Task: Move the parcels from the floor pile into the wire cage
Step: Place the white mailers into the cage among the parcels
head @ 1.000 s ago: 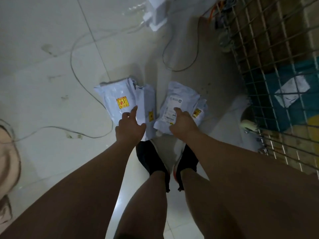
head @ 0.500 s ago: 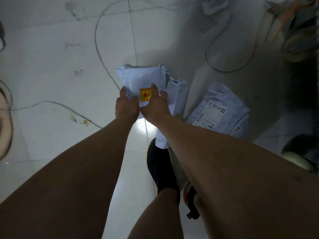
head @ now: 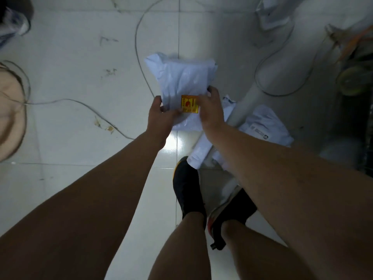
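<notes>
We count two hands and one lifted parcel [head: 182,77], a white mailer with one yellow-red sticker [head: 189,104]. The left hand [head: 159,116] grips its lower left edge, and the right hand [head: 211,110] grips its lower right edge beside the sticker. The parcel hangs above the tiled floor [head: 70,57], ahead of two dark shoes [head: 188,190]. At least two more parcels lie on the floor: a narrow one [head: 200,152] and a labelled one [head: 266,126]. One second earlier each hand was on a separate parcel on the floor; half a second earlier both had moved to this one, held lower.
</notes>
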`<act>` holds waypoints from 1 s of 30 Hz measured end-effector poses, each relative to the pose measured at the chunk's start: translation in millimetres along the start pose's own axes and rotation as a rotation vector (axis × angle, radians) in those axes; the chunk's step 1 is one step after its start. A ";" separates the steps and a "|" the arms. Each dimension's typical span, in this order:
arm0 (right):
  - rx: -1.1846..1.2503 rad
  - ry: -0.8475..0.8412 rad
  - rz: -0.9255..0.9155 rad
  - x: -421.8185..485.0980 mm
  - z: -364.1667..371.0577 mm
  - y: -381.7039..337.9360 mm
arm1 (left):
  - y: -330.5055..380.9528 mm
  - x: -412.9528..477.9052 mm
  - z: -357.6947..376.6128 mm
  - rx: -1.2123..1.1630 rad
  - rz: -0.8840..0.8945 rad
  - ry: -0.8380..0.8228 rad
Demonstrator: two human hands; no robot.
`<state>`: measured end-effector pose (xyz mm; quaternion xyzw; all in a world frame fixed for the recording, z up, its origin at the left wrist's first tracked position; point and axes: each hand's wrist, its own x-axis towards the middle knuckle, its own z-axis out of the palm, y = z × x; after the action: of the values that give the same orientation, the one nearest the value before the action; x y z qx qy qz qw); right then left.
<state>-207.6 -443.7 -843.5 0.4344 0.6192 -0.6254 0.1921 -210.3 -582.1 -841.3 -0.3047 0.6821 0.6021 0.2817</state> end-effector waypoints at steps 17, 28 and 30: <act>0.826 -0.273 -0.161 -232.2 -268.3 -277.3 | 323.0 -256.5 76.6 -0.225 -0.223 -0.715; 0.484 0.003 -0.373 -281.5 -337.8 -302.6 | 370.6 -319.9 151.9 0.251 0.193 -0.830; 0.492 0.036 -0.397 -289.1 -340.5 -297.3 | 373.8 -323.3 160.7 0.333 0.273 -0.845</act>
<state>-176.3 -161.9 -388.0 0.3491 0.5254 -0.7740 -0.0555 -277.7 -364.4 -374.3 0.1087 0.6288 0.5871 0.4980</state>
